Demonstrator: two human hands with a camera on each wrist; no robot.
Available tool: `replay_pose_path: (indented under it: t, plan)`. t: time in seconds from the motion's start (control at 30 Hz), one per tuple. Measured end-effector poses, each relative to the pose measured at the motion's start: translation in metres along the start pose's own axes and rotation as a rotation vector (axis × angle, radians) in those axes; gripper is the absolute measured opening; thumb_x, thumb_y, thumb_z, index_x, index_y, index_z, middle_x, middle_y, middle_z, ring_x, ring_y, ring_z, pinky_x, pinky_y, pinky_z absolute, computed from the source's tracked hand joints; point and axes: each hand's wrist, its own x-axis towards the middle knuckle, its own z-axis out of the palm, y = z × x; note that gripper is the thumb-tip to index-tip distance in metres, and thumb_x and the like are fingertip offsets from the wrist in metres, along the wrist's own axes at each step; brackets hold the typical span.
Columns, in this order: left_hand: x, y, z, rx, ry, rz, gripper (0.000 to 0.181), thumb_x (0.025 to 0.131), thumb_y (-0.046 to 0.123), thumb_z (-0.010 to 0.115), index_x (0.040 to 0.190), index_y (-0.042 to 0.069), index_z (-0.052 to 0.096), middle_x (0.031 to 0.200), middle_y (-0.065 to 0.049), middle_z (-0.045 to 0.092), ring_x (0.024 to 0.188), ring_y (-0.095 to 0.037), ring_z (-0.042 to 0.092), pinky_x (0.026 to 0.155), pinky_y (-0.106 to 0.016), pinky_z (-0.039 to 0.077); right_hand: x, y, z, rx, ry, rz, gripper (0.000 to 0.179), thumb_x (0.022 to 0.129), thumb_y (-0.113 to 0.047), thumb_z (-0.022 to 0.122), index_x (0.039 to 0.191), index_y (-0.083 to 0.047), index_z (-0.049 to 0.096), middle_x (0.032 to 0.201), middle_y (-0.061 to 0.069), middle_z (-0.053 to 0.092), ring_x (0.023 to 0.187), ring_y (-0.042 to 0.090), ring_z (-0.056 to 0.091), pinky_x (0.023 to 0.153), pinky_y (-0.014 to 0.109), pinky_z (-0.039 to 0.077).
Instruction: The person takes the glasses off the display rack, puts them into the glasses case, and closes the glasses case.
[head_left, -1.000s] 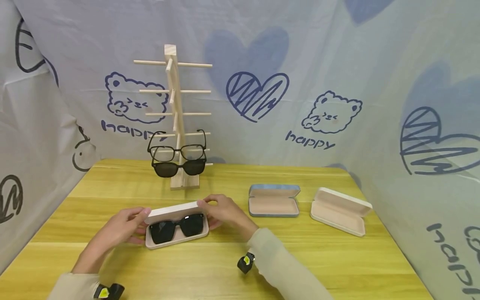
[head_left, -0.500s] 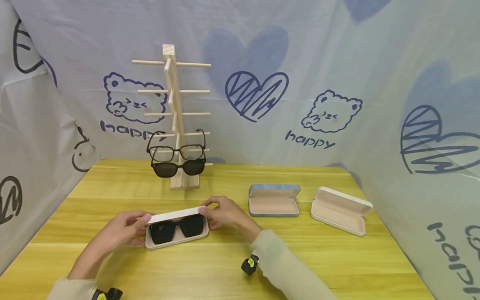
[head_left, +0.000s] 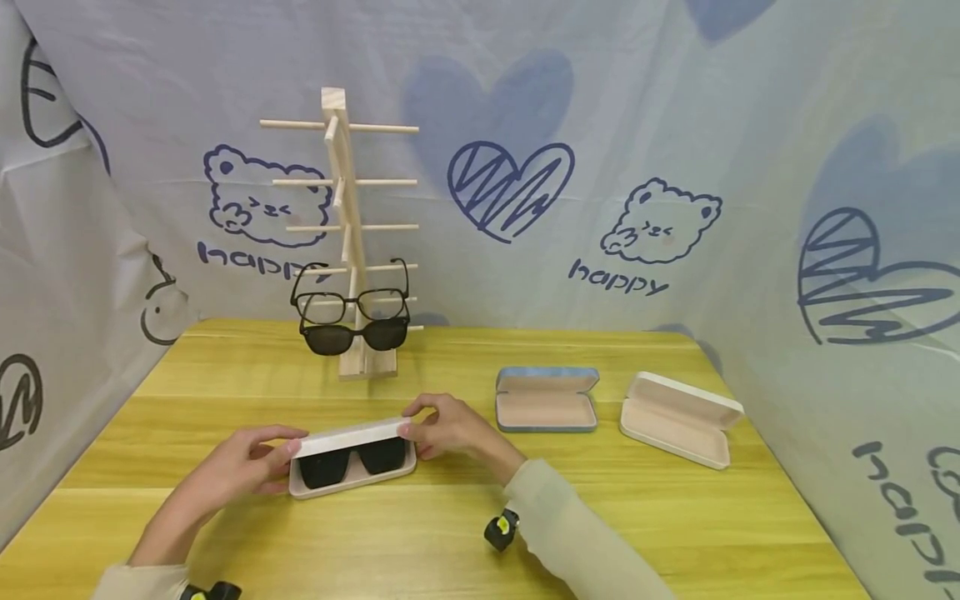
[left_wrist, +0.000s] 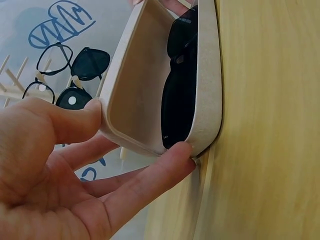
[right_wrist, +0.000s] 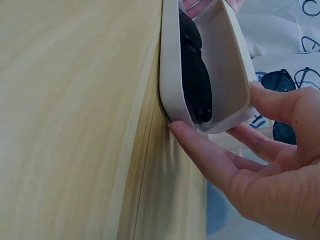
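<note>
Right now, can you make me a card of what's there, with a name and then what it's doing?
Left hand: pinches left end of case
Right hand: pinches its right end
Lid: tilted over, not shut
Inside: sunglasses
Rack: clear glasses above dark glasses
Blue case: open, on table
Other white case: open, right of blue one

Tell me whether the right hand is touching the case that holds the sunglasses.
Touching: in the right wrist view, the right hand has its thumb tip against the lid edge of the glasses case, with no gap showing.
</note>
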Motion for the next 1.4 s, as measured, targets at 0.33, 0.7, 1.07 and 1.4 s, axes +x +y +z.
replay_pose_path:
  t: [0.33,0.7,1.07,1.4]
  plan:
    - [-0.003,0.001,0.002,0.008,-0.006,0.021,0.049,0.106,0.018,0.059,0.145,-0.011,0.049,0.123,-0.031,0.067,0.112,-0.034,0.070,0.084,-0.038,0.064,-0.004,0.002,-0.004,0.029,-0.020,0.000,0.030,0.093,-0.012,0.078,0.120,-0.005,0.067,0.104,0.020,0.075,0.088,0.033,0.076,0.080,0.044,0.065]
    - [-0.002,-0.005,0.004,0.165,0.036,0.092,0.041,0.095,0.010,0.073,0.131,-0.007,0.062,0.115,-0.027,0.071,0.100,-0.029,0.073,0.074,-0.030,0.062,-0.005,0.009,-0.001,-0.072,0.017,-0.061,0.025,0.087,-0.007,0.082,0.109,-0.007,0.071,0.102,0.016,0.073,0.082,0.022,0.071,0.074,0.037,0.064]
    - [0.003,0.002,0.008,0.349,0.141,0.054,0.036,0.084,0.000,0.081,0.118,0.003,0.070,0.107,-0.023,0.074,0.096,-0.030,0.073,0.070,-0.028,0.058,-0.003,0.008,0.003,-0.299,0.056,-0.111,0.023,0.087,-0.013,0.084,0.103,-0.018,0.068,0.100,0.005,0.072,0.090,0.012,0.065,0.075,0.025,0.053]
    - [0.006,0.004,0.010,0.354,0.139,0.056,0.037,0.082,-0.002,0.081,0.116,0.004,0.069,0.105,-0.023,0.074,0.096,-0.032,0.074,0.075,-0.039,0.062,-0.003,0.009,0.004,-0.305,0.078,-0.080,0.023,0.087,-0.012,0.084,0.103,-0.018,0.068,0.101,0.008,0.072,0.088,0.012,0.064,0.074,0.025,0.053]
